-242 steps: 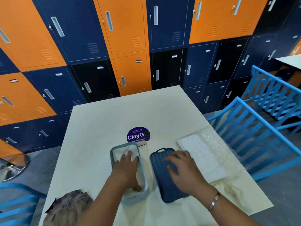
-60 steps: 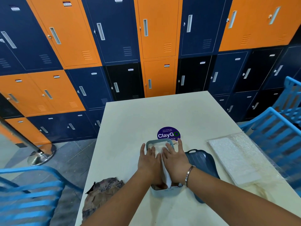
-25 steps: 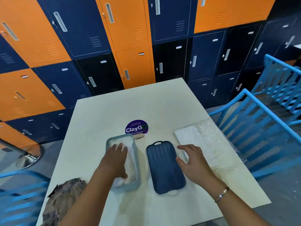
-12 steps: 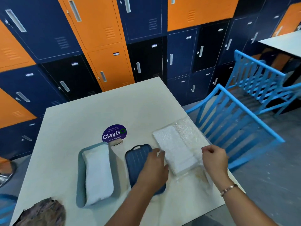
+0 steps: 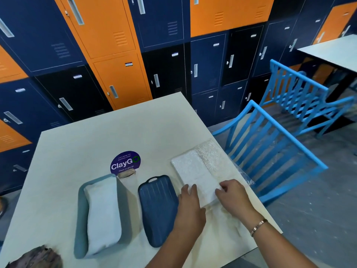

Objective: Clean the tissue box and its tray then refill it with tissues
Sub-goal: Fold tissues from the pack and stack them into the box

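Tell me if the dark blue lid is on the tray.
No, the lid lies flat on the table beside the tray, whose tissues sit uncovered.

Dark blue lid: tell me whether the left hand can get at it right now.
Probably yes. The left hand rests on the tissue pack's edge, right beside the dark blue lid, whose top is bare.

Both bare forearms reach forward from the lower edge, the left forearm [image 5: 170,248] angled up and right, the right forearm [image 5: 280,246] up and left. The left hand [image 5: 190,206] lies palm down with fingers nearly straight. Just beside it, the right hand [image 5: 232,196] shows its back, fingers curled under, thumb tucked toward the left hand.
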Available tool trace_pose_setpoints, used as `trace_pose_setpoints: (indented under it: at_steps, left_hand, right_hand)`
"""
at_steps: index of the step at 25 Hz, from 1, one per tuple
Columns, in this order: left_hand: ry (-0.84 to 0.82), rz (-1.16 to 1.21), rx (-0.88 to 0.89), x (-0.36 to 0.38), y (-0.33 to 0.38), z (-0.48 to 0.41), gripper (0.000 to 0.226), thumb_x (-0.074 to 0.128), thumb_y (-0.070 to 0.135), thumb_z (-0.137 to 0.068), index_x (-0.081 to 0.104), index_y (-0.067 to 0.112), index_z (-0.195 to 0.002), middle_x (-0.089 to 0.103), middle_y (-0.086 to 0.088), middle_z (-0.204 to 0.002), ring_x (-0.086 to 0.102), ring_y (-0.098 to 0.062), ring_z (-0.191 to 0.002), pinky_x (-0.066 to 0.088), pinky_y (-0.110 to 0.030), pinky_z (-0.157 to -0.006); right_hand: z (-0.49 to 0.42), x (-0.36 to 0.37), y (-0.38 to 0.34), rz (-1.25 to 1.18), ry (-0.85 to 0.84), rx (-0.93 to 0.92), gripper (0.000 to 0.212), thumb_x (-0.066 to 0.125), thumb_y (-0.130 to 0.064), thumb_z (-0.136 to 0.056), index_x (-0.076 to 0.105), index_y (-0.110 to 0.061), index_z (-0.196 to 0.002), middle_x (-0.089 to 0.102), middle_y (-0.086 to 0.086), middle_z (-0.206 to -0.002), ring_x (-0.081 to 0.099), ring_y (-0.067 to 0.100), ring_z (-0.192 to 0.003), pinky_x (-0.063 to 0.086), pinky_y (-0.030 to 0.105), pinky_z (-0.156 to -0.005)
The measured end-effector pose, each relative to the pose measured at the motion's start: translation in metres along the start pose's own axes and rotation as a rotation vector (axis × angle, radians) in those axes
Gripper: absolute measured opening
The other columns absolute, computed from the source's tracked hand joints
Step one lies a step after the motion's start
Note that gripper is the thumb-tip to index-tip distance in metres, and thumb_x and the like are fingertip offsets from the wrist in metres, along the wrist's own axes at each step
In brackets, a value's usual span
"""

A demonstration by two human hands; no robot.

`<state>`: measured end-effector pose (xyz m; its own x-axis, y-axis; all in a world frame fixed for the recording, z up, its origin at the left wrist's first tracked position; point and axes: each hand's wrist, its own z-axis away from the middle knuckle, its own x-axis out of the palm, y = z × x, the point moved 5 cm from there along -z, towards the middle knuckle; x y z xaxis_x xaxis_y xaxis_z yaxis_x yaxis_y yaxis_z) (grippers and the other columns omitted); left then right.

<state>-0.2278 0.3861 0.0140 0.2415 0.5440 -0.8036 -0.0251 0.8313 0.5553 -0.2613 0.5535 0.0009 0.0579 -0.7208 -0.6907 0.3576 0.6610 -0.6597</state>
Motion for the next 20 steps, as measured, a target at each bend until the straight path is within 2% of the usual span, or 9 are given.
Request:
trace_pose_setpoints:
  at_steps: [2,4,5,10,15,20]
  left_hand:
    - [0.001,0.014,-0.005,0.001,0.001,0.0,0.076,0.065,0.022,-0.1,0.019,0.018,-0.16,0.011,-0.009,-0.167,0.022,-0.026,-0.152,0.025,-0.026,-0.119]
    - [-0.002,0.032,-0.006,0.002,0.0,0.0,0.076,0.066,0.023,-0.099,0.019,0.019,-0.16,0.008,-0.008,-0.168,0.018,-0.026,-0.154,0.024,-0.025,-0.119]
    - [-0.002,0.037,-0.006,0.003,-0.001,-0.001,0.077,0.066,0.024,-0.099,0.019,0.019,-0.16,0.007,-0.008,-0.168,0.016,-0.025,-0.154,0.024,-0.024,-0.119]
    - [0.004,0.05,-0.033,0.002,-0.004,-0.004,0.083,0.072,0.029,-0.095,0.02,0.021,-0.159,0.006,-0.006,-0.169,0.014,-0.024,-0.156,0.023,-0.025,-0.12]
    - [0.008,0.046,-0.052,0.002,-0.003,-0.003,0.084,0.073,0.034,-0.094,0.02,0.022,-0.159,0.007,-0.005,-0.169,0.014,-0.022,-0.155,0.022,-0.026,-0.121]
    - [0.022,0.037,-0.057,0.003,-0.003,0.001,0.078,0.072,0.033,-0.094,0.025,0.022,-0.156,0.008,-0.004,-0.168,0.017,-0.022,-0.154,0.026,-0.026,-0.119]
  right_hand:
    - [-0.001,0.007,-0.004,0.03,-0.019,-0.03,0.017,0.065,-0.026,-0.088,0.063,-0.011,-0.079,0.058,0.002,-0.077,0.057,0.021,-0.078,0.041,0.023,-0.063]
    - [-0.001,0.013,-0.004,0.032,-0.032,-0.04,0.021,0.065,-0.032,-0.088,0.069,-0.014,-0.099,0.067,0.003,-0.094,0.063,0.022,-0.091,0.051,0.029,-0.078]
    - [0.0,0.013,-0.005,0.023,-0.028,-0.037,0.023,0.064,-0.032,-0.088,0.07,-0.013,-0.1,0.068,0.003,-0.094,0.064,0.022,-0.091,0.053,0.032,-0.08]
    - [0.0,0.011,-0.013,-0.03,-0.041,-0.046,0.018,0.067,-0.031,-0.092,0.071,-0.014,-0.097,0.071,-0.001,-0.093,0.066,0.017,-0.086,0.051,0.027,-0.072]
    - [0.0,0.009,-0.018,-0.073,-0.046,-0.054,0.018,0.066,-0.026,-0.095,0.072,-0.014,-0.107,0.072,0.0,-0.103,0.065,0.019,-0.098,0.051,0.028,-0.083]
    - [0.002,0.008,-0.025,-0.14,-0.057,-0.041,0.022,0.067,-0.029,-0.095,0.066,-0.017,-0.113,0.069,-0.003,-0.106,0.063,0.017,-0.097,0.048,0.025,-0.083]
